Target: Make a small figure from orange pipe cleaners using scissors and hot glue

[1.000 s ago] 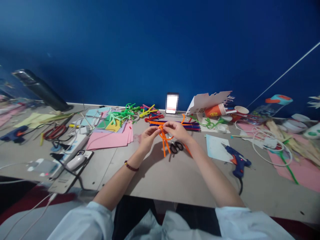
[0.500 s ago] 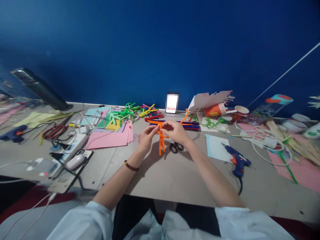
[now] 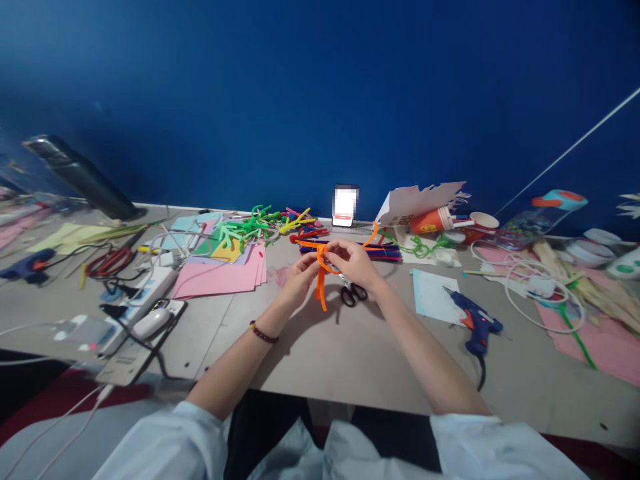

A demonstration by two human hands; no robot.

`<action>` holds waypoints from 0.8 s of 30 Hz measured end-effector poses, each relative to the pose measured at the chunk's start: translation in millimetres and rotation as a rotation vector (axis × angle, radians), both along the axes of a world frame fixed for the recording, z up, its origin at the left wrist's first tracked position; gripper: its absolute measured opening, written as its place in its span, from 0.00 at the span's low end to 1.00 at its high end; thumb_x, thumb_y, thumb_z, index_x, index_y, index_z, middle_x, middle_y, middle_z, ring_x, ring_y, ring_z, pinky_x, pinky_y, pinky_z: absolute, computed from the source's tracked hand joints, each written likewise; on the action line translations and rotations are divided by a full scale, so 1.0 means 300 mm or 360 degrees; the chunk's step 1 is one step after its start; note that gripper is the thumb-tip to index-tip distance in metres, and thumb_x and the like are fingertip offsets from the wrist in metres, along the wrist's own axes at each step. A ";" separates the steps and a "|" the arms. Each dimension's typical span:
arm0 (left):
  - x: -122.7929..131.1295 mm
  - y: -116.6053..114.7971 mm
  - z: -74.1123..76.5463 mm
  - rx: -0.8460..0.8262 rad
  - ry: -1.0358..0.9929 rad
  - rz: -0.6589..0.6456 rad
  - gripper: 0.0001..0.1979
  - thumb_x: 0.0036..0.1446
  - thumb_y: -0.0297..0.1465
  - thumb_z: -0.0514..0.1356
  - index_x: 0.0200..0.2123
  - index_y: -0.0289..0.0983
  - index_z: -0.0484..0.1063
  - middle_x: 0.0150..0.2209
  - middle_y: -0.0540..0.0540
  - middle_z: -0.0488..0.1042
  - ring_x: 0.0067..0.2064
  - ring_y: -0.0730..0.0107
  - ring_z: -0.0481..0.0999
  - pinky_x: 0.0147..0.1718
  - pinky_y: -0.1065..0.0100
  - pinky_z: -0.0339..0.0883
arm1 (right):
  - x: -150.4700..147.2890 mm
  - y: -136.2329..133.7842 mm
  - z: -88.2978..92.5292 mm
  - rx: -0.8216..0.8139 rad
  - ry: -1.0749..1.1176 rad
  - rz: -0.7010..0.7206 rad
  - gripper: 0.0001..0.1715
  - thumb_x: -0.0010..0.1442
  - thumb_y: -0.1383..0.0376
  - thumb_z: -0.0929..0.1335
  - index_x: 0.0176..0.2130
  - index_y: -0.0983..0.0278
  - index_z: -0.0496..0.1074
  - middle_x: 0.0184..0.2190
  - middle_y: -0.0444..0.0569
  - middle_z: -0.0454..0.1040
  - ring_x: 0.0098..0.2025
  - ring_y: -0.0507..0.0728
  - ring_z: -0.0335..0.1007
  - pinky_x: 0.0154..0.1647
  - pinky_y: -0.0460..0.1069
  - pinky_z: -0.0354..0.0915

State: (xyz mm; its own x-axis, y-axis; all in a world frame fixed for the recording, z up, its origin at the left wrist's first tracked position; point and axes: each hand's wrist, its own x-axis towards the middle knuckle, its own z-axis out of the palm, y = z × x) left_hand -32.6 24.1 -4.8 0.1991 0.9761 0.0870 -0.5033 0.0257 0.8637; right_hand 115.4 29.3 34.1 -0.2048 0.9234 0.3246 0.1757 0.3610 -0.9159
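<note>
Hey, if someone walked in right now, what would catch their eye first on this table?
Mid-table, the left hand and right hand pinch bright orange pipe cleaners, with black scissors lying on the table by the right hand. A deep blue wall fills the background. A blue glue gun lies to the right; pink paper and a green pipe-cleaner pile lie to the left.
</note>
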 end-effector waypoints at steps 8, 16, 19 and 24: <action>-0.008 -0.004 0.019 -0.0092 -0.0013 -0.0031 0.15 0.45 0.37 0.68 0.30 0.36 0.68 0.21 0.52 0.71 0.21 0.78 0.69 0.21 0.75 0.61 | 0.020 -0.014 0.019 0.0005 -0.0181 0.0072 0.13 0.53 0.56 0.70 0.33 0.62 0.68 0.27 0.43 0.70 0.24 0.50 0.63 0.25 0.46 0.60; -0.011 0.000 0.025 -0.0086 -0.0056 -0.0053 0.17 0.47 0.42 0.66 0.28 0.35 0.65 0.18 0.55 0.63 0.15 0.85 0.52 0.15 0.78 0.43 | 0.024 -0.015 0.039 0.0375 -0.0545 0.0013 0.07 0.57 0.64 0.67 0.33 0.61 0.76 0.33 0.47 0.75 0.33 0.54 0.69 0.34 0.48 0.61; -0.008 -0.002 0.026 -0.0100 -0.0059 -0.0026 0.19 0.47 0.44 0.66 0.27 0.36 0.64 0.17 0.57 0.59 0.15 0.86 0.49 0.15 0.78 0.41 | 0.030 -0.014 0.036 0.0415 -0.0636 -0.0010 0.06 0.57 0.66 0.67 0.34 0.60 0.76 0.33 0.47 0.75 0.34 0.54 0.69 0.34 0.48 0.61; -0.007 -0.004 0.027 -0.0069 -0.0011 0.0004 0.20 0.43 0.43 0.68 0.28 0.37 0.63 0.16 0.59 0.54 0.16 0.85 0.47 0.16 0.78 0.38 | 0.040 -0.009 0.035 0.0425 -0.0713 -0.0035 0.07 0.57 0.66 0.67 0.35 0.60 0.76 0.33 0.47 0.74 0.33 0.54 0.69 0.33 0.48 0.62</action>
